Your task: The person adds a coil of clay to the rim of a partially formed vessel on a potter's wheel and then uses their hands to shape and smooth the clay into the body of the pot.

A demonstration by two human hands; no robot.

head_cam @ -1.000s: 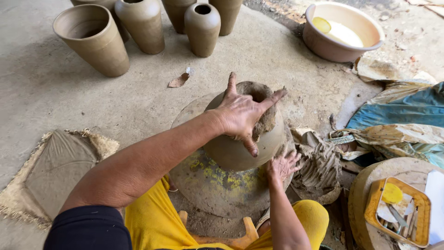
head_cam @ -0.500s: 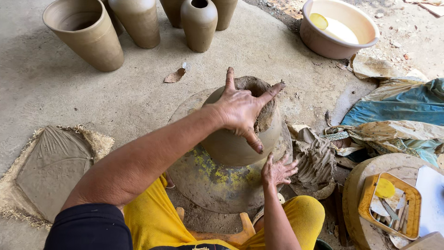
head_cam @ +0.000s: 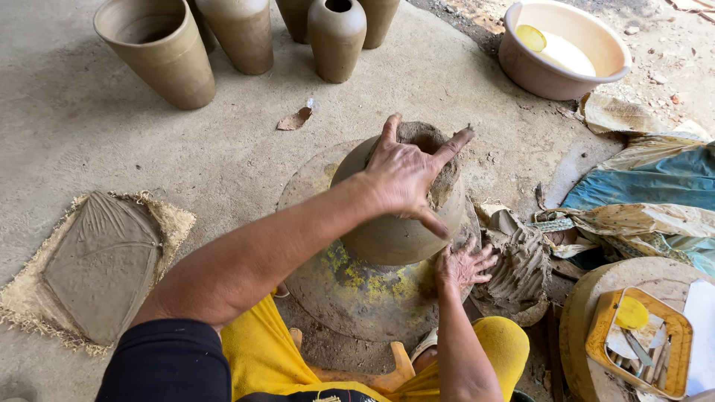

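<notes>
A wet brown clay pot (head_cam: pixel 387 231) stands on a round wheel disc (head_cam: pixel 350 294) smeared with yellow. My left hand (head_cam: pixel 410 175) lies spread over the pot's rough open mouth, fingers apart and pressing the rim. My right hand (head_cam: pixel 463 264), coated in clay, rests with fingers apart on the disc's right edge, next to a ridged lump of clay (head_cam: pixel 518 268). Neither hand grips anything.
Several unfired clay vases (head_cam: pixel 337 37) and a wide pot (head_cam: pixel 158 48) stand at the back. A basin of water (head_cam: pixel 562 48) sits back right. A clay slab on sacking (head_cam: pixel 97 268) lies left. A yellow tool tray (head_cam: pixel 640 342) rests on a round stand at right, by cloths (head_cam: pixel 655 182).
My left hand stays on the pot's mouth. My right hand has shifted slightly up against the pot's base on the disc. The view has drifted a little.
</notes>
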